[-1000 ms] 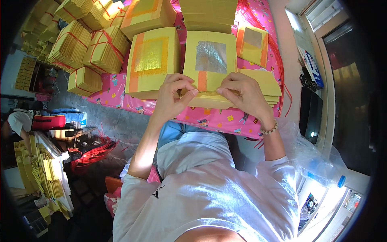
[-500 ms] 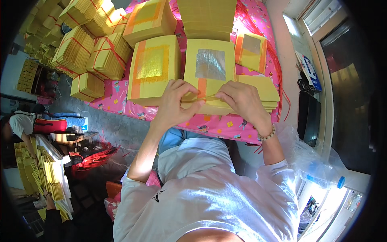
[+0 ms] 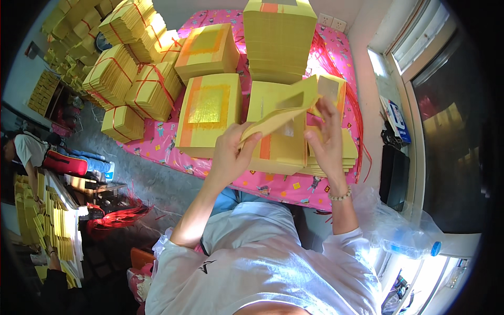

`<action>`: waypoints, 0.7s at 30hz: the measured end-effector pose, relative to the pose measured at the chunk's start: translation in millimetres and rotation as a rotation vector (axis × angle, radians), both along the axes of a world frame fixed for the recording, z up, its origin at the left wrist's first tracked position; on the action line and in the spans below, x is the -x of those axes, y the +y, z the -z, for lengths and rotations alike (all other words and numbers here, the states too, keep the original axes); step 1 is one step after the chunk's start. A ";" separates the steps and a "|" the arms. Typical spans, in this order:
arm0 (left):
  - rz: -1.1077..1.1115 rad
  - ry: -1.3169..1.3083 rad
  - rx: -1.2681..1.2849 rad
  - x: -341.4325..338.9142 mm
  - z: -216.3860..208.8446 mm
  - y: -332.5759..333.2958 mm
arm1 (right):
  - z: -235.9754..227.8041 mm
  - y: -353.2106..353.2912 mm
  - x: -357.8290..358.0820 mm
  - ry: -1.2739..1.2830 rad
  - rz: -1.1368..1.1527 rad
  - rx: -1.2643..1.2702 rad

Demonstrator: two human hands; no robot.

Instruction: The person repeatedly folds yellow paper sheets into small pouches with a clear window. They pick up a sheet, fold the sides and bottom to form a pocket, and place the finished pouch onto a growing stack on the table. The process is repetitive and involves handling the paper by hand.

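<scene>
My left hand (image 3: 232,151) is closed on the near left edge of a thin bundle of yellow joss paper sheets (image 3: 281,116), lifted and tilted. Just past the bundle's right end, my right hand (image 3: 329,142) is raised with its fingers apart; I see nothing held in it. Below both hands stands a block-like stack of the same paper (image 3: 283,164), with an orange band and a silver foil patch partly hidden by the bundle. To its left is a joss paper stack with a gold foil square (image 3: 205,107).
A tall paper stack (image 3: 278,50) rises behind. Loose yellow sheets (image 3: 347,152) lie to the right, beside red strings (image 3: 359,118). String-tied bundles (image 3: 152,86) crowd the left of the pink tablecloth (image 3: 163,139). Another person (image 3: 29,152) works at a table far left.
The thin bundle has come up off the front stack in my left hand. My right hand has moved away from the stack's near edge and opened. The whole view has shifted slightly.
</scene>
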State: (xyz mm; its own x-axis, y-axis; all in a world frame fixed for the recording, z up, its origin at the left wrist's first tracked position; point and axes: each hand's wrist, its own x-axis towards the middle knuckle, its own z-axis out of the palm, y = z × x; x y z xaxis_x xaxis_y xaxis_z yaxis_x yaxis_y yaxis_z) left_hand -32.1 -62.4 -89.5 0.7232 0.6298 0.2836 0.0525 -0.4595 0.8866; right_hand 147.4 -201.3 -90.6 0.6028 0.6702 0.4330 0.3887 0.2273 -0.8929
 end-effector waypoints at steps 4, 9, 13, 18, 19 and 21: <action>0.295 -0.105 0.556 2.3 8.4 -8.4 | 20.9 9.2 11.2 0.390 -0.340 -0.059; 0.210 -0.180 0.395 -17.0 21.2 -4.0 | 11.6 11.0 18.2 0.391 -0.321 0.114; -0.065 -0.052 -0.128 -22.5 20.9 0.0 | -17.3 13.9 16.5 0.079 -0.263 0.123; -0.005 -0.253 -0.166 -37.7 30.4 -0.2 | -0.5 11.8 14.7 0.096 -0.281 0.138; 0.058 -0.282 -0.096 -39.6 27.0 -2.6 | -1.8 12.9 16.3 0.130 -0.272 0.088; 0.142 -0.318 0.061 -44.0 27.9 -5.1 | 7.0 15.5 12.8 0.209 -0.233 0.126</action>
State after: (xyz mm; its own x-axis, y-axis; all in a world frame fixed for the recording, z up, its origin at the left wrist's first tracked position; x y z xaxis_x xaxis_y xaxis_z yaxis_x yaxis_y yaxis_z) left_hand 11.9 -67.5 -117.4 0.6862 0.5520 0.4738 -0.2913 -0.3883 0.8743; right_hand 134.6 -185.8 -97.6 0.4941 0.8408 0.2211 0.1444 0.1714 -0.9746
